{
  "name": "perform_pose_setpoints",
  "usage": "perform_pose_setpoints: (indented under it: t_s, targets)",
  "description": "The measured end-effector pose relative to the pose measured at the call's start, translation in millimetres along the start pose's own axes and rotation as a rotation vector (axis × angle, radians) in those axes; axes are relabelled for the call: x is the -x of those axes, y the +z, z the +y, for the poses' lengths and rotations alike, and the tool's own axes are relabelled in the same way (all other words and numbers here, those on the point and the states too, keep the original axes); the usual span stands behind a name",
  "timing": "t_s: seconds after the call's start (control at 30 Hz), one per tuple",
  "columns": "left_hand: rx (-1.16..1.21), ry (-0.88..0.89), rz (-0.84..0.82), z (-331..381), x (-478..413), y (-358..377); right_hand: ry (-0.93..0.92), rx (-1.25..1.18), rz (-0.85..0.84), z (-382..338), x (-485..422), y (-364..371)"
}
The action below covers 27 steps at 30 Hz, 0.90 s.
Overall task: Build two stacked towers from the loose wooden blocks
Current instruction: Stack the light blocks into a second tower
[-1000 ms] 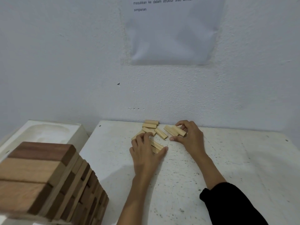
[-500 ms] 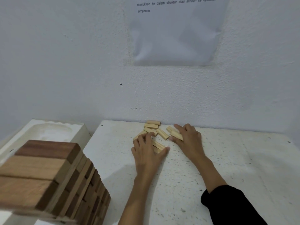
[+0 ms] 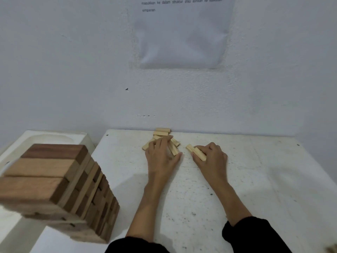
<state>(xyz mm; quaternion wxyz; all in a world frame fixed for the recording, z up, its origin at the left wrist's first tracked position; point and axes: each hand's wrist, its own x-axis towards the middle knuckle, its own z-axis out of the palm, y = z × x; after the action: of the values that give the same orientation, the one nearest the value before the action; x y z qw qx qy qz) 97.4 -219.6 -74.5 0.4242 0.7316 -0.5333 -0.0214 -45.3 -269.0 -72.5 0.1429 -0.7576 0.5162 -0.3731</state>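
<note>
The right hand (image 3: 212,158) lies palm down on the white speckled table (image 3: 255,179), its fingers curled over a pair of blocks (image 3: 196,152) lying side by side. It grips them at their near ends, and their far ends stick out to the left past the fingertips. Just left of it, across a narrow strip of bare table, the left hand (image 3: 161,157) covers the near part of the loose blocks (image 3: 161,133), a small pale heap that reaches back to the wall (image 3: 73,70). Its fingers are bent over several blocks and its thumb lies beside one slanted block; whether it actually has hold of any cannot be told. The farthest blocks of the heap lie touching the foot of the wall, at the table's back edge. Bare table spreads wide to the right of the right hand and toward the person. At the near left a tall tower (image 3: 54,189) of darker blocks stands at the table's left edge, well apart from both hands. Behind it sits a white tray (image 3: 45,137). A paper sheet (image 3: 182,37) hangs on the wall above.
</note>
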Motion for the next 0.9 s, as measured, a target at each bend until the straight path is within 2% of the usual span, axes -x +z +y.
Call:
perform_pose_setpoints:
  t_s: [0.07,0.17,0.4,0.53,0.67,0.9]
  targets:
    - [0.018,0.133,-0.001,5.9,4.2,0.4,0.072,-0.024,0.011,0.7,12.3,-9.9]
    - [0.048,0.202,-0.04,16.5,14.5,-1.2,0.165,-0.03,0.046,4.7,30.8,-27.0]
    - [0.164,0.243,-0.152,34.5,52.9,-11.7,0.202,0.018,0.06,9.8,78.5,-58.5]
    - [0.137,0.301,-0.254,44.0,80.6,-18.4,0.218,0.057,0.054,9.6,103.8,-72.7]
    - [0.159,0.287,-0.35,49.2,103.1,-28.6,0.237,0.09,0.036,7.2,122.0,-83.5]
    - [0.144,0.302,-0.403,46.8,123.5,-37.2,0.213,0.054,0.001,4.5,144.2,-95.9]
